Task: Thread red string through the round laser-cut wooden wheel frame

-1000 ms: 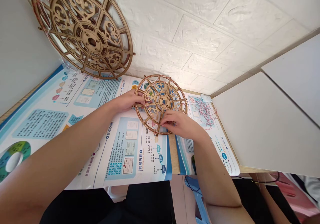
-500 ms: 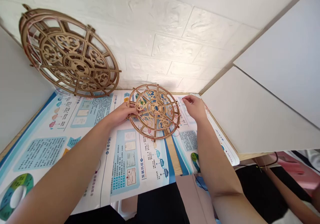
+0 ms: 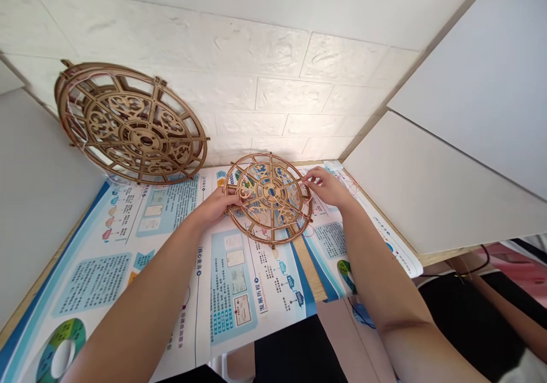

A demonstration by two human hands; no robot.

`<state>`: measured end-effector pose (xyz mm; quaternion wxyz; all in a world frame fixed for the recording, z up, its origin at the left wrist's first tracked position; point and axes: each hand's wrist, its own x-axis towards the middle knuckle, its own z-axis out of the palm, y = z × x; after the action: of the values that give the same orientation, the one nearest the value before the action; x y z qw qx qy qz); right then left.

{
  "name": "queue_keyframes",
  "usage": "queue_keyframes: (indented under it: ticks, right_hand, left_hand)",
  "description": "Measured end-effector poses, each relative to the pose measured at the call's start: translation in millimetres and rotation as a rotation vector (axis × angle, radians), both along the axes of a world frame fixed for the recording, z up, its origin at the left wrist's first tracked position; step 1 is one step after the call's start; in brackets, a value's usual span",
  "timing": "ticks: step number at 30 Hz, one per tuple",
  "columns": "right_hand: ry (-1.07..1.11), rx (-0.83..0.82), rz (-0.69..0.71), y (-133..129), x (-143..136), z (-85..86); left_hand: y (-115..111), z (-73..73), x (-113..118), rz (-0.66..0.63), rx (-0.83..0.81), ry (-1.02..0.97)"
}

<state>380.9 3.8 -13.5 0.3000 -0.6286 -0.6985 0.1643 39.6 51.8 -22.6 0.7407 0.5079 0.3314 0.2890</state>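
Note:
A round wooden openwork wheel frame [image 3: 272, 193], with scroll-cut panels and spokes, is held tilted above the printed sheets. My left hand [image 3: 217, 205] is closed on its left rim, thumb on top. Thin pinkish and white wire [image 3: 256, 221] runs loosely over the spokes and around the rim. At the right rim my right hand [image 3: 327, 186] is closed in a pinch, its fingertips by the wire there. The wire between those fingertips is very fine and hardly shows. A small loop of it hangs below the right rim.
Larger stacked wooden wheels [image 3: 137, 123] lean against the white brick-pattern wall [image 3: 265, 47] at the left. Printed sheets [image 3: 171, 257] cover the wooden table. White panels [image 3: 440, 183] stand on the right. Another person's arm [image 3: 504, 309] shows at the lower right.
My right hand has moved left to the rim of the wheel frame. My left hand keeps its hold. The whole view has shifted slightly.

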Motion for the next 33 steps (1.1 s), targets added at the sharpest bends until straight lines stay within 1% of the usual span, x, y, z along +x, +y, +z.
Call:
queue_keyframes:
  ticks: [6, 10, 17, 24, 33]
  right_hand:
    - [-0.033, 0.036, 0.046, -3, -5, 7.4]
    - [-0.033, 0.063, 0.029, -5, -12, 11.5]
    - [-0.017, 0.115, -0.013, -4, -21, 12.4]
    - [-0.039, 0.107, -0.035, -5, -23, 13.7]
    - [-0.035, 0.114, 0.001, -5, -22, 14.1]
  left_hand:
    - [1, -1.0, -1, -0.015, 0.032, 0.035]
    - [0, -0.1, -1, -0.03, 0.054, 0.055]
    - [-1, 2.2, -1, -0.036, 0.093, 0.066]
    - [-2, 4.0, 0, -0.034, 0.075, 0.073]
    - [-3, 1.5, 0, -0.004, 0.027, 0.058]
